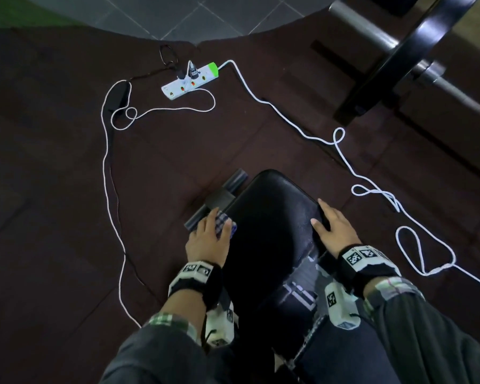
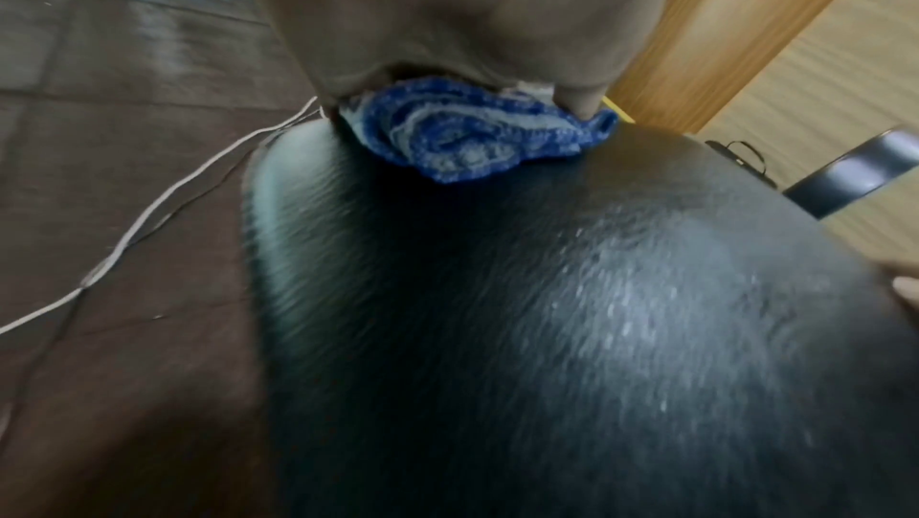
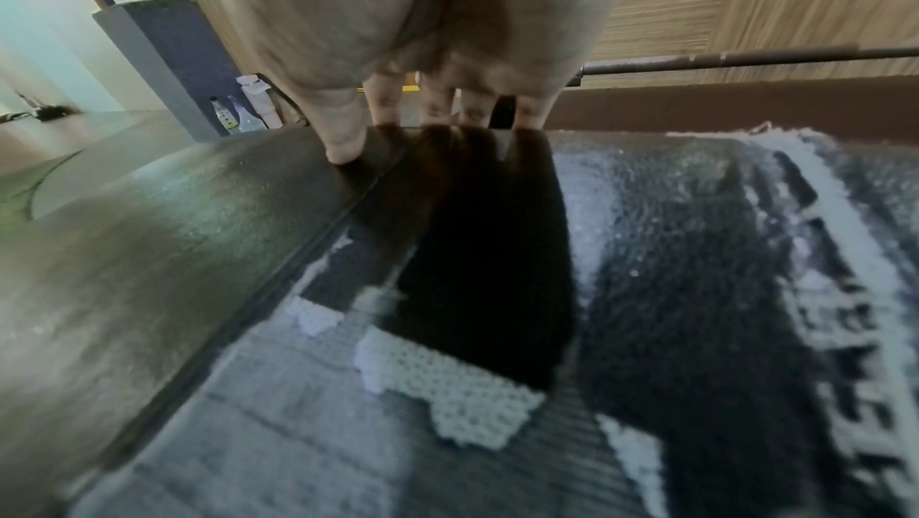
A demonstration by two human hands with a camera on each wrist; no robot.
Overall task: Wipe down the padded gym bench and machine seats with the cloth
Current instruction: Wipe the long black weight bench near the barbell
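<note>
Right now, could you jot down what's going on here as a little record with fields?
activity: wiping a padded bench
bench pad: black, worn and flaking along its right side
cloth: blue and white, bunched at the pad's left edge
left hand: grips the cloth against the pad
right hand: fingers straight, resting on the pad's right edge
floor: dark mats with a white power strip and loose white cable
</note>
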